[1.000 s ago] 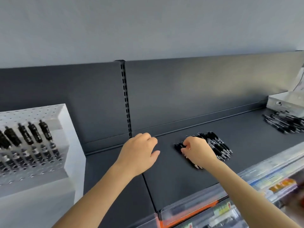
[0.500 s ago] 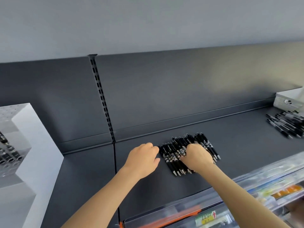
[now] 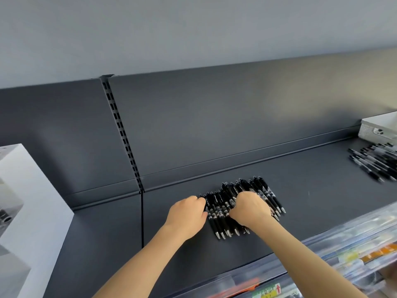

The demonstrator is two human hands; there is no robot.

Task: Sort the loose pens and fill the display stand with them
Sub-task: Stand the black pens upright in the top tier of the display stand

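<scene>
A pile of black pens (image 3: 225,203) lies side by side on the dark shelf (image 3: 311,207), tips toward me. My left hand (image 3: 187,214) is at the pile's left edge, its fingers curled against the outermost pens. My right hand (image 3: 249,208) lies on top of the pile's middle with its fingers curled down into the pens; the fingertips are hidden. The white display stand (image 3: 28,203) is at the far left, mostly cut off by the frame edge. A second heap of black pens (image 3: 373,162) lies at the far right.
A white box (image 3: 378,127) sits behind the right heap. A slotted upright (image 3: 122,134) runs down the shelf's dark back panel. A clear plastic rail with labels (image 3: 300,274) borders the shelf's front edge, with stocked goods below it.
My left hand has moved right to the pile's edge, and my right hand has settled onto the pens. The view has turned right, so the display stand has slid nearly out of frame.
</scene>
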